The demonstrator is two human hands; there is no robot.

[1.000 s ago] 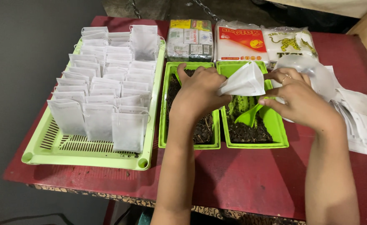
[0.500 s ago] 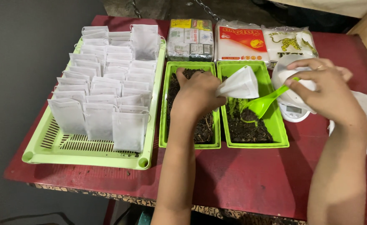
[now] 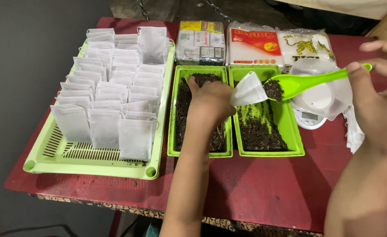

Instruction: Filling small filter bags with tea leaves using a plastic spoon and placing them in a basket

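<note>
Filling step: left hand [image 3: 211, 98] fingers pinching white sachet [image 3: 247, 90] open, right hand [image 3: 380, 105] fingers clamped on green scoop [image 3: 310, 81] heaped with dark leaves [image 3: 273, 89]. Next, likely: tipping the load cleanly into that narrow mouth, above the green tray [image 3: 290, 131].

At frame centre the left hand [image 3: 211, 98] pinches an open white filter bag [image 3: 247, 90] above two green trays of dark loose tea [image 3: 257, 131]. From the right, the right hand [image 3: 380, 103] holds a green scoop [image 3: 307, 81], its loaded bowl just beside the bag's mouth. Filled bags stand in a pale green basket [image 3: 53, 151] at left on the red surface [image 3: 264, 188].
</note>
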